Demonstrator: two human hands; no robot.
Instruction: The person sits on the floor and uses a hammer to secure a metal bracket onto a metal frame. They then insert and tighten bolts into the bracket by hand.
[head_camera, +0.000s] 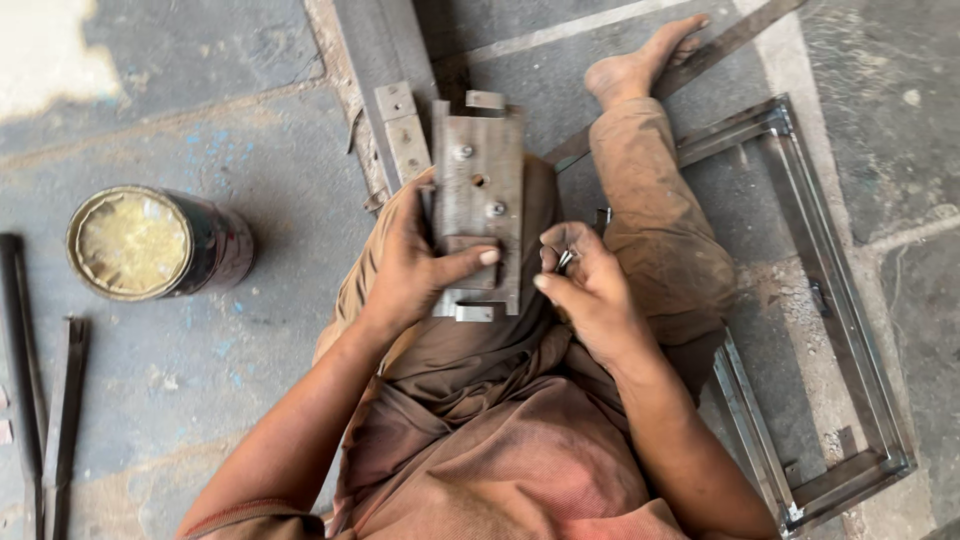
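My left hand (415, 265) grips a flat steel plate (480, 175) with bolts, a hole and small welded tabs, thumb pressed across its lower face. The plate rests upright against my lap. My right hand (590, 285) is closed on a small metal piece (566, 260) just right of the plate's edge. I sit on the floor in brown clothes, right leg stretched out, bare foot (640, 65) at the top.
A round tin can (150, 243) with a yellowish lid stands on the concrete floor at left. A rectangular steel frame (850, 300) lies at right under my leg. Steel bars (55, 420) lie at far left. A small flat metal strip (402, 130) lies beside the plate.
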